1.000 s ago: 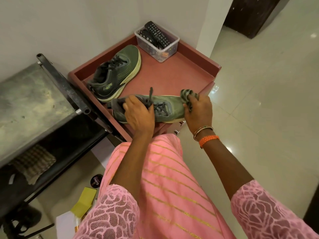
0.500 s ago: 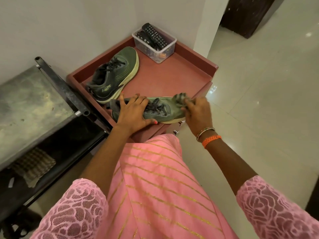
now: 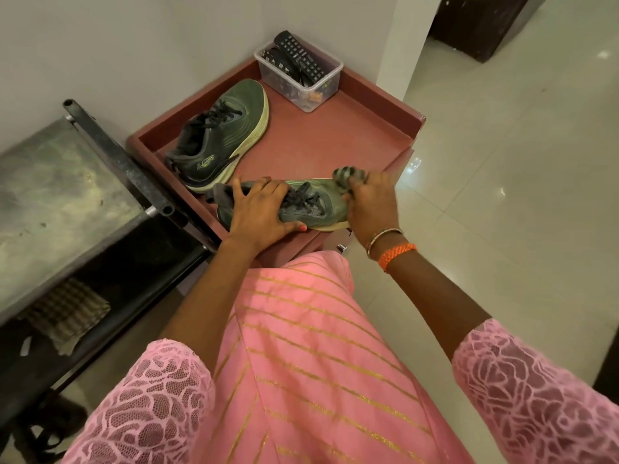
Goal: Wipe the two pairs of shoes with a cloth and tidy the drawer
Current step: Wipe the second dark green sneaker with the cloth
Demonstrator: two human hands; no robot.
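- My left hand (image 3: 259,214) lies across the near shoe (image 3: 311,204), fingers (image 3: 268,187) spread over the collar and laces, thumb hooked along the near sole edge; it holds the shoe down rather than lifting it.
- My right hand (image 3: 371,202) has its fingers curled tight around the bunched striped cloth (image 3: 345,175), which presses against the toe of that shoe; so the fingers there are clamped on the cloth.
- The near shoe rests on the front edge of the red drawer (image 3: 385,105), toe pointing to my right; its mate, the far shoe (image 3: 224,135), sits further in, just beside it, toe aimed at the back corner.
- A clear plastic box (image 3: 321,85) holding remote controls (image 3: 298,55) stands in the back corner of the drawer, apart from both shoes.
- I judge the step in hand to be wiping the toe cap; only one pair is visible, so I take the task to be in its early part.
- To do it well I would keep the left hand firm so the shoe cannot slide off the front lip; draw the cloth from toe towards the laces in short passes; follow the pale sole rim round the tip, where grime tends to gather.
- The shoe looks light and soft on top, so I would press moderately; too hard a push to the left could shove it into its mate.
- A metal surface (image 3: 50,195) stands to my left, with a folded checked rag (image 3: 67,313) on the shelf beneath.
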